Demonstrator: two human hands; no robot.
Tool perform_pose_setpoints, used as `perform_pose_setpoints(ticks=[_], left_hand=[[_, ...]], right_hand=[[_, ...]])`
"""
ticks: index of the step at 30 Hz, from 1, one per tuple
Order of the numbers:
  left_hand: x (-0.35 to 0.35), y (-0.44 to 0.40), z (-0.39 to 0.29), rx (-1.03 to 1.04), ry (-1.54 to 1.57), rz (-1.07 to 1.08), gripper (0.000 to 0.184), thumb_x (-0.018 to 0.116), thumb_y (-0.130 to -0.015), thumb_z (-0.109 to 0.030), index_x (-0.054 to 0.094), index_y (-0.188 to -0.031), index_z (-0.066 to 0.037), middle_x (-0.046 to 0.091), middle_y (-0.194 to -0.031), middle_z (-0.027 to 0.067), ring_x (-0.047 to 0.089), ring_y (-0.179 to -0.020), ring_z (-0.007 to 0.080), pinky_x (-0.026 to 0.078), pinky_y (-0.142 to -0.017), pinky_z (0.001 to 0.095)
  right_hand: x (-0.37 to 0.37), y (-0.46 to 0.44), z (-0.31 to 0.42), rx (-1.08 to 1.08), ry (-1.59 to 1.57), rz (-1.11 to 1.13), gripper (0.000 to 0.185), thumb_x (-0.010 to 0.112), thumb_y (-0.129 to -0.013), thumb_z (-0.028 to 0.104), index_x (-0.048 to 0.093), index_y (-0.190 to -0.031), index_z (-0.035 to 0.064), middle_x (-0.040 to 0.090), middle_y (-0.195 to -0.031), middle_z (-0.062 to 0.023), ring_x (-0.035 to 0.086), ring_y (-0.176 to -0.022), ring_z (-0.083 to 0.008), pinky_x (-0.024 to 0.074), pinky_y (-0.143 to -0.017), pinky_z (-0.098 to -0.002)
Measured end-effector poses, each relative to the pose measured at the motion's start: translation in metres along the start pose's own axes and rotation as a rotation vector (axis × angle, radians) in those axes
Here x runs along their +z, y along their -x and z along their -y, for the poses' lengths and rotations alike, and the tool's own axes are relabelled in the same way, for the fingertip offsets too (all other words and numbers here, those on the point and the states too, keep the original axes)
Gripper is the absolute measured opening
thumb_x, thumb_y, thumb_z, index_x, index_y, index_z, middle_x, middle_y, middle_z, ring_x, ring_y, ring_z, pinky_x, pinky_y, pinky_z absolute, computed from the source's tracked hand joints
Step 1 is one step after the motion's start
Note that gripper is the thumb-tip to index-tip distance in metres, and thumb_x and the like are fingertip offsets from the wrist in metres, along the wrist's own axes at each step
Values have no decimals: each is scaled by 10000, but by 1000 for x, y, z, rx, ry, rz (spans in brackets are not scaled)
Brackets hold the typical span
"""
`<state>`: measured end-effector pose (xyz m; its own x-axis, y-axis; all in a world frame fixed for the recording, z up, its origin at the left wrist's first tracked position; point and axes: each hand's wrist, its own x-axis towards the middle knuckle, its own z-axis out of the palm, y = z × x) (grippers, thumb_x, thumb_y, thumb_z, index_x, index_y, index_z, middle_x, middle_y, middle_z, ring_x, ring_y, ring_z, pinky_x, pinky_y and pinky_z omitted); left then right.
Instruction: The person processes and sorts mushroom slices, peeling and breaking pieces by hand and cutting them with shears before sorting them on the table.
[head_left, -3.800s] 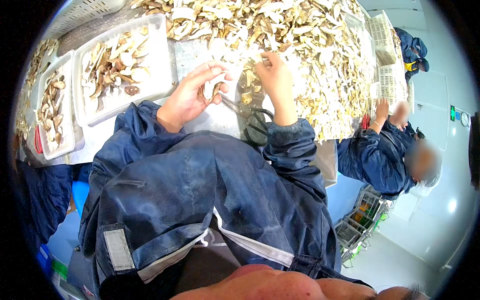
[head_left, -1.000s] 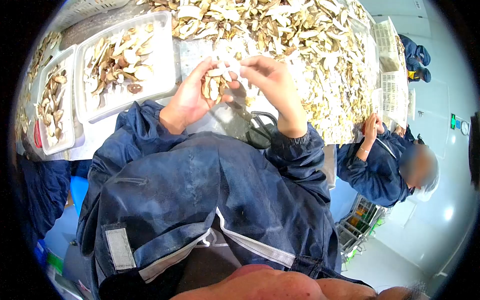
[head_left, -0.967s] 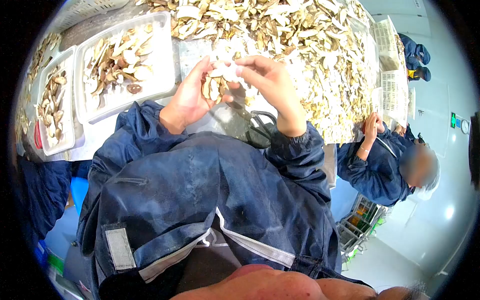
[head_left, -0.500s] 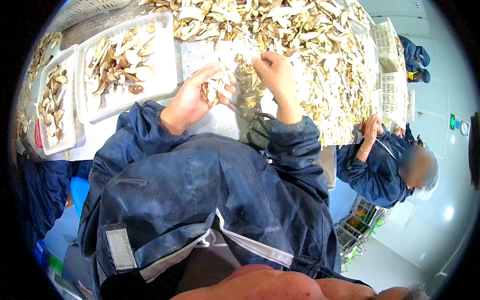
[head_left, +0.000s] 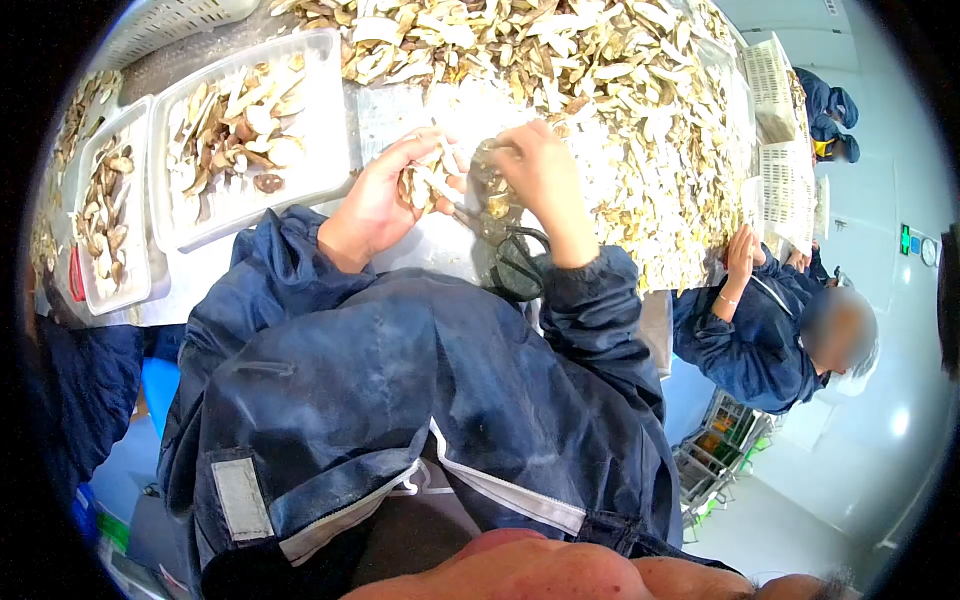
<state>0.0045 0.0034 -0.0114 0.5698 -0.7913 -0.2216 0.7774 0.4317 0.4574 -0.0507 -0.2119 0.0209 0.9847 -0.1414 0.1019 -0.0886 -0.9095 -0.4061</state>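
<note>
Several pale mushroom slices (head_left: pixel 424 184) lie in my left hand (head_left: pixel 375 208), its fingers curled round them. To the right, my right hand (head_left: pixel 540 172) is over the near edge of the pile of sliced mushrooms (head_left: pixel 560 60), its fingers bent in a pinch; what they hold, if anything, is hidden. Black-handled scissors (head_left: pixel 520 262) lie on the table just below my right hand. A large clear tray (head_left: pixel 335 130) with brown and white slices is left of my left hand.
A narrower tray (head_left: pixel 142 250) with slices stands at the far left, beside a red object (head_left: pixel 76 274). White baskets (head_left: pixel 787 190) stand along the right side. A co-worker (head_left: pixel 745 330) in dark blue sits at the right; two more people are farther back.
My right hand moved to my left hand's slices, then back right over the pile, where it now sits slightly lower and left. More slices are in my left hand than in the oldest frame.
</note>
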Motion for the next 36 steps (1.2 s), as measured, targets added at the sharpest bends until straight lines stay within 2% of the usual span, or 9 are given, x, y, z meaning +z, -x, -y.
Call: perform_pose_setpoints(ticks=[1, 4, 9, 13, 19, 25, 28, 32, 36], left_hand=[[0, 0, 1, -3, -9, 4, 343, 473, -1024, -311, 551, -1249, -64, 657, -1018, 112, 663, -860, 213, 559, -631, 319], [2, -2, 6, -29, -40, 30, 343, 475, -1022, -315, 548, -1245, -65, 654, -1005, 113, 661, -850, 210, 551, -615, 316], [5, -1, 3, -38, -76, 26, 356, 448, -1033, -347, 554, -1227, -68, 660, -986, 109, 662, -823, 209, 530, -582, 307], [4, 0, -1, -39, -38, 5, 366, 421, -1047, -367, 571, -1202, -71, 669, -964, 100, 661, -788, 208, 519, -572, 304], [2, -1, 2, -32, -41, 26, 360, 412, -1051, -361, 582, -1175, -69, 674, -954, 98, 663, -776, 203, 508, -559, 299], [2, -1, 1, -9, -62, 28, 327, 418, -1047, -326, 569, -1179, -68, 672, -946, 102, 665, -773, 205, 510, -558, 296], [1, -1, 2, -4, -78, 38, 311, 430, -1043, -311, 561, -1187, -68, 668, -941, 103, 665, -774, 206, 512, -558, 299], [3, -1, 1, 3, -134, 50, 302, 468, -1033, -305, 554, -1196, -66, 664, -921, 97, 669, -769, 198, 525, -552, 297], [12, 2, -1, -4, -214, 10, 298, 521, -1019, -305, 553, -1198, -70, 665, -890, 80, 680, -735, 181, 541, -531, 286]], right_hand=[[-9, 5, -4, 91, 53, -2, 186, 697, -831, 216, 719, -904, 47, 644, -919, -139, 655, -846, -328, 522, -748, -401], [-25, 1, -14, 67, 80, -196, 179, 689, -845, 219, 721, -874, 45, 649, -899, -140, 658, -829, -331, 522, -731, -413], [0, -46, -14, 126, 116, -240, 276, 659, -867, 300, 695, -794, 36, 687, -814, -163, 668, -784, -363, 526, -699, -460], [14, -52, -16, 134, 256, -200, 225, 672, -840, 270, 677, -798, 49, 687, -825, -154, 668, -746, -353, 525, -657, -457], [-5, -24, -2, 79, 100, -221, 137, 702, -803, 167, 635, -832, 51, 674, -791, -139, 663, -701, -345, 528, -652, -432], [-12, -6, 11, 217, -521, -166, 217, 691, -856, 109, 637, -1040, 8, 717, -847, -124, 671, -693, -185, 519, -640, -293], [-25, 2, 18, 362, -1040, 45, 258, 646, -926, 106, 615, -1137, -40, 709, -931, -95, 618, -749, -105, 503, -680, -244], [-25, 13, 21, 384, -1270, 192, 245, 649, -943, 90, 624, -1148, -40, 714, -946, -112, 622, -764, -111, 494, -697, -234], [-26, 20, 31, 351, -1289, 288, 217, 646, -952, 95, 641, -1128, -32, 715, -926, -98, 616, -745, -102, 488, -678, -229]])
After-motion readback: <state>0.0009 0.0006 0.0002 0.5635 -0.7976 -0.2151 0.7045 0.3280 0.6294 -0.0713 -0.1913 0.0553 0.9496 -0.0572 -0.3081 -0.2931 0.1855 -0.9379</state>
